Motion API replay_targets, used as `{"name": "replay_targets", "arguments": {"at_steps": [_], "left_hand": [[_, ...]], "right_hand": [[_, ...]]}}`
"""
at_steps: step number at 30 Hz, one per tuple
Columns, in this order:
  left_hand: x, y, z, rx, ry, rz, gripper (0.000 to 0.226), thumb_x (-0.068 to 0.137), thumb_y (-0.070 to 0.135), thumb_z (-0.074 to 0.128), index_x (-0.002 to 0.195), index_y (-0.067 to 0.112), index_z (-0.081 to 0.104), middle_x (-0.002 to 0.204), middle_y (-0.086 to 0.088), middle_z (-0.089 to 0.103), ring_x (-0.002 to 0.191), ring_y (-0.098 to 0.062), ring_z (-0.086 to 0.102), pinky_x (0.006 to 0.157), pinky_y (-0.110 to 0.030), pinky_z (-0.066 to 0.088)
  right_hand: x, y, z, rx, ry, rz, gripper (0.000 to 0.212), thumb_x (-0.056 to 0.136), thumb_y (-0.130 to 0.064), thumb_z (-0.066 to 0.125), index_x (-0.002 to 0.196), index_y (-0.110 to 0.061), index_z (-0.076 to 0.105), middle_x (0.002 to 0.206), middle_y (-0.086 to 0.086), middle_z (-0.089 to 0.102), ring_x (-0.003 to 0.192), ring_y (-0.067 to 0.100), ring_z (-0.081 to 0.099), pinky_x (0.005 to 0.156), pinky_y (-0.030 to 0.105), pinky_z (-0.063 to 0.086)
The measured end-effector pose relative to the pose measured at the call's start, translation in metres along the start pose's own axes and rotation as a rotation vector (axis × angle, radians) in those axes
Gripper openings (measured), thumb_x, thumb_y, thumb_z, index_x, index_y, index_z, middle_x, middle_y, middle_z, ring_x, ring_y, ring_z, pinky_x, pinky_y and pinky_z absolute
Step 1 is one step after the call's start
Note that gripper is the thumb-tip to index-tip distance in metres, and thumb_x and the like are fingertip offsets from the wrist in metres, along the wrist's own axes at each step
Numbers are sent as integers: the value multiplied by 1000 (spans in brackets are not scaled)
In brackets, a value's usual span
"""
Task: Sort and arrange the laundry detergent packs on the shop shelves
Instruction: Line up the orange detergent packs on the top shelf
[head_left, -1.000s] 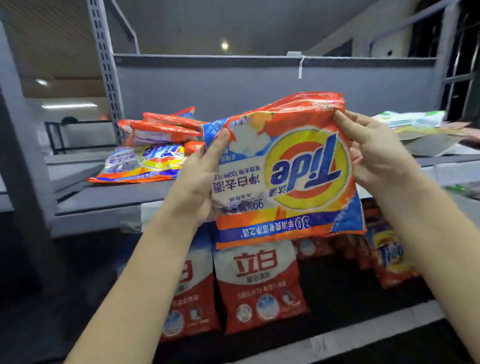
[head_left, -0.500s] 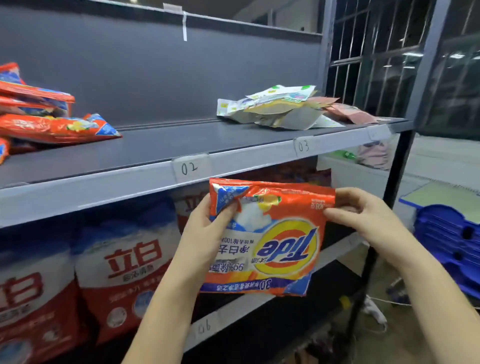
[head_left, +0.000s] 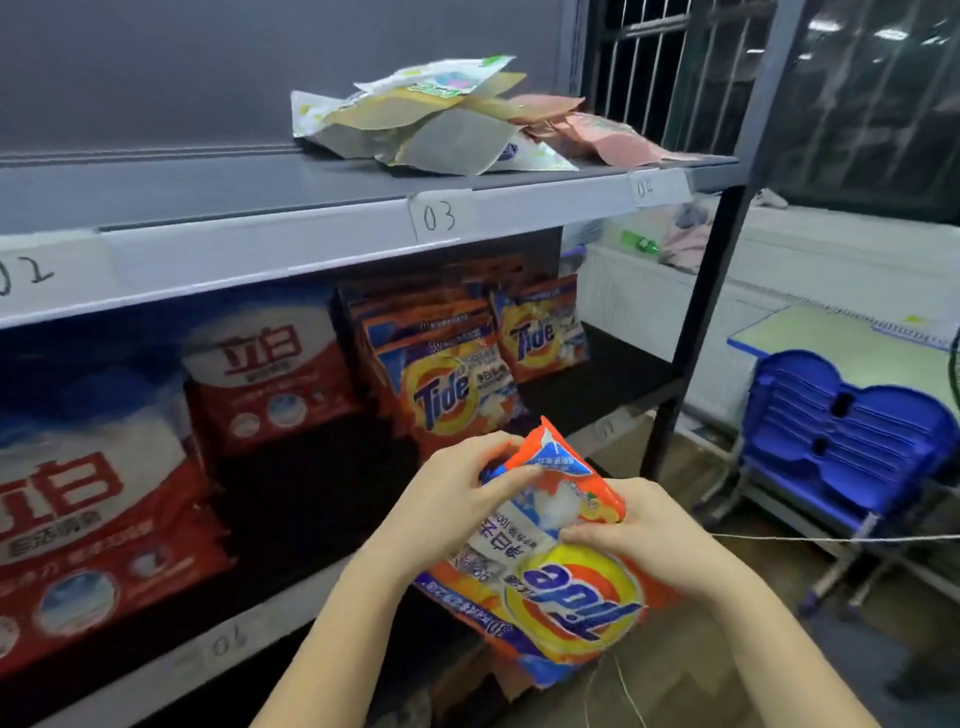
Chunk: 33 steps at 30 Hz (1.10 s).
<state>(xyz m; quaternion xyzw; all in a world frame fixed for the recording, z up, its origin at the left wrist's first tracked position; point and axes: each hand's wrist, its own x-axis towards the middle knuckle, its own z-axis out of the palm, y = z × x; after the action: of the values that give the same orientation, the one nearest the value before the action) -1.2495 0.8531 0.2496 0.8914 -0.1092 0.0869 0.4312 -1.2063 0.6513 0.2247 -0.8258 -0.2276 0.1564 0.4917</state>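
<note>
Tide pack (head_left: 566, 582), upside down, partly hidden by both hands.

Orange Tide pack (head_left: 561, 566), upside-down, tilted

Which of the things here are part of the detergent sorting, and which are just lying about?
Part of the job:
Tide pack, held by left hand and right hand
Tide packs on the lower shelf
red and white detergent bags
shelf labels

Just lying about:
stacked blue plastic chairs
green bottle
string
</note>
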Motion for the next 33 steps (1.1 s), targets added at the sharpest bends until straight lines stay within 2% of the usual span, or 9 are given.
{"name": "replay_targets", "arguments": {"at_steps": [3, 8, 11, 13, 15, 17, 22, 26, 33], "left_hand": [[12, -25, -4, -121, 68, -81, 15, 95, 35, 51, 100, 43, 62, 104, 30, 63, 98, 13, 56, 81, -5, 40], [38, -71, 15, -672, 199, -342, 41, 83, 54, 42, 109, 30, 61, 111, 9, 69, 107, -7, 63, 90, -27, 49], [54, -79, 42, -1003, 39, -455, 51, 80, 55, 42, 113, 23, 63, 99, 4, 74, 88, -7, 70, 73, -24, 55], [71, -81, 54, -1050, -8, -427, 47, 68, 52, 65, 103, 23, 73, 93, 3, 75, 82, -9, 71, 66, -24, 56], [93, -91, 56, -1015, 78, -400, 44, 67, 27, 79, 109, 15, 70, 95, 0, 75, 85, -13, 72, 66, -25, 56], [117, -100, 51, -859, 131, -323, 57, 71, 28, 79, 124, 15, 60, 108, -2, 72, 101, -19, 68, 80, -32, 55], [171, -103, 36, -578, 117, -216, 20, 90, 10, 62, 99, 28, 65, 87, 19, 73, 85, 0, 68, 70, -10, 49], [209, -99, 37, -397, 88, -161, 22, 89, 10, 62, 91, 32, 64, 77, 26, 70, 76, 5, 67, 66, -10, 49], [266, -93, 35, -387, 321, -157, 23, 83, 10, 68, 88, 32, 65, 69, 27, 68, 66, 7, 66, 59, -8, 47]], "right_hand": [[5, 25, -14, 288, 92, 47, 38, 65, -24, 83, 98, -8, 72, 91, 10, 74, 84, 27, 72, 78, 41, 56], [34, 58, -27, 913, 281, 81, 59, 31, -31, 95, 82, -6, 76, 81, 20, 72, 65, 29, 71, 53, 35, 57], [62, 69, -24, 1180, 406, 33, 18, 66, -19, 79, 83, -13, 76, 85, 13, 74, 69, 25, 72, 57, 39, 59], [85, 73, -20, 1283, 461, 20, 22, 80, -15, 57, 98, -16, 70, 93, 10, 74, 77, 23, 72, 69, 43, 59], [105, 79, -20, 1312, 456, 18, 30, 79, -18, 54, 107, -17, 64, 98, 8, 73, 82, 22, 72, 75, 44, 57], [122, 85, -26, 1336, 450, 27, 26, 82, -15, 51, 105, -17, 64, 94, 7, 74, 79, 21, 72, 71, 41, 58], [161, 119, -49, 1422, 433, 137, 25, 60, -30, 75, 81, -17, 79, 101, 11, 73, 85, 22, 72, 62, 37, 59], [178, 151, -67, 1471, 348, 233, 78, 22, -38, 97, 93, -11, 77, 111, 11, 70, 94, 23, 70, 67, 38, 60], [224, 168, -128, 1327, 302, 293, 98, 27, -28, 96, 115, -5, 59, 89, 8, 74, 76, 18, 72, 55, 26, 58]]}}
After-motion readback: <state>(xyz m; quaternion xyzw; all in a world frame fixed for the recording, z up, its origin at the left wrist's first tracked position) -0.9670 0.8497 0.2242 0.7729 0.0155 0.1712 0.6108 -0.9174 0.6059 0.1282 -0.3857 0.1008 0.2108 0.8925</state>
